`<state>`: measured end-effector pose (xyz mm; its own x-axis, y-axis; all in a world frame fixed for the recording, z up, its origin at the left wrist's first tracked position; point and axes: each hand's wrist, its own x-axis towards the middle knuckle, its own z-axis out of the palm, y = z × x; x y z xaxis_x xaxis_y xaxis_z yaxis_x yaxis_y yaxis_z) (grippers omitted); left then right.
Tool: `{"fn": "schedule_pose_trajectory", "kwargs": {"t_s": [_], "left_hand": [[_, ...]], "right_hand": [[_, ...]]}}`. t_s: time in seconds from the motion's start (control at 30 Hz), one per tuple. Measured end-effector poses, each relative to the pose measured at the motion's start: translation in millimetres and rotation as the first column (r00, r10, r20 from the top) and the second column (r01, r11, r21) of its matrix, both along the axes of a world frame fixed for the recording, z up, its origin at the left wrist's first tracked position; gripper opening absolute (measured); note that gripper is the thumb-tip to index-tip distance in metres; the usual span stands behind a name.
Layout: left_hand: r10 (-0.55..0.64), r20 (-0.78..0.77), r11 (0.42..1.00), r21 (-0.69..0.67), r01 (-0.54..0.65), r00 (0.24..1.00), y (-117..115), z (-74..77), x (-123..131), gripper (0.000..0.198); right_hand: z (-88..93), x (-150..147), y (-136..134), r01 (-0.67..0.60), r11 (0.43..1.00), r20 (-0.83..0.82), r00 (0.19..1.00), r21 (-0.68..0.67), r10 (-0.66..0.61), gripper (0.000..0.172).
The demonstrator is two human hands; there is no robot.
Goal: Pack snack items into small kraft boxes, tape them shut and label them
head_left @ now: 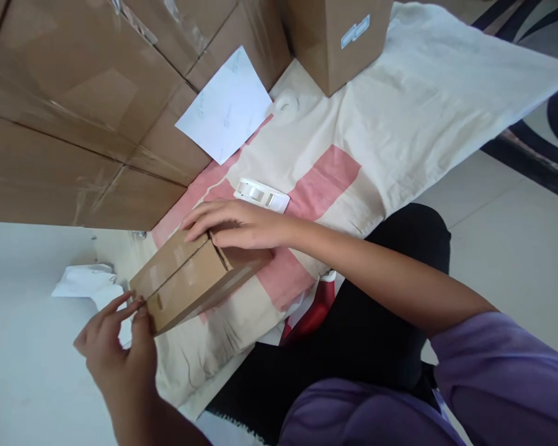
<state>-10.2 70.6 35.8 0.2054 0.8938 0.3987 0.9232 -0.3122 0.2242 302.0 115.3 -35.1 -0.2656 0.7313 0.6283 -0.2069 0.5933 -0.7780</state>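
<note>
A small brown cardboard box [181, 272] lies on the cloth in front of me, a seam running along its upper face between two flaps. My left hand [125, 347] grips the left end of the box, thumb and fingertips pressed together at the seam. Across the opposite end reaches my right hand [242, 226], its fingers bent over the top and the edge there. Just beyond the right hand sits a white tape dispenser [263, 195], partly covered by that hand and forearm.
Large taped cartons [84, 93] are stacked at the upper left, with a white printed sheet [227, 105] against them. A tape roll [287, 104] and a labelled carton [344, 43] stand farther back on the striped cloth [400, 111]. A red object [314, 313] is beside my leg.
</note>
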Motion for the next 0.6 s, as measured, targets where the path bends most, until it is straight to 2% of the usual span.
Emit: {"fn": "schedule_pose_trajectory", "kwargs": {"t_s": [0.07,0.17,0.23,0.43,0.53,0.6], "left_hand": [[-0.013,-0.15,0.997,0.073,0.024,0.989,-11,-1.1,22,0.025],[-0.11,-0.068,0.993,0.027,0.112,0.992,-26,-6.5,54,0.039],[-0.157,-0.012,0.987,0.017,0.158,0.987,-31,-10.5,64,0.044],[-0.167,-0.128,0.986,-0.044,0.163,0.978,-29,-13.3,59,0.062],[-0.083,-0.185,0.996,-0.036,0.078,0.979,-26,-13.8,61,0.067],[-0.031,-0.19,0.999,-0.034,0.025,0.981,-21,-15.5,63,0.067]], "right_hand": [[0.0,1,-2,0.042,0.999,0.058,0.997,0.022,-0.044,0.028],[-0.1,-2,-6,0.147,0.987,0.127,0.98,0.064,-0.154,0.025],[-0.2,-5,-7,0.177,0.98,0.161,0.968,0.092,-0.19,0.022],[2.4,-9,-11,0.175,0.983,0.178,0.967,0.06,-0.183,0.021],[5.2,-6,-16,0.143,0.99,0.095,0.985,-0.001,-0.142,0.023],[6.4,1,-17,0.204,0.975,0.019,0.979,-0.089,-0.203,0.025]]}}
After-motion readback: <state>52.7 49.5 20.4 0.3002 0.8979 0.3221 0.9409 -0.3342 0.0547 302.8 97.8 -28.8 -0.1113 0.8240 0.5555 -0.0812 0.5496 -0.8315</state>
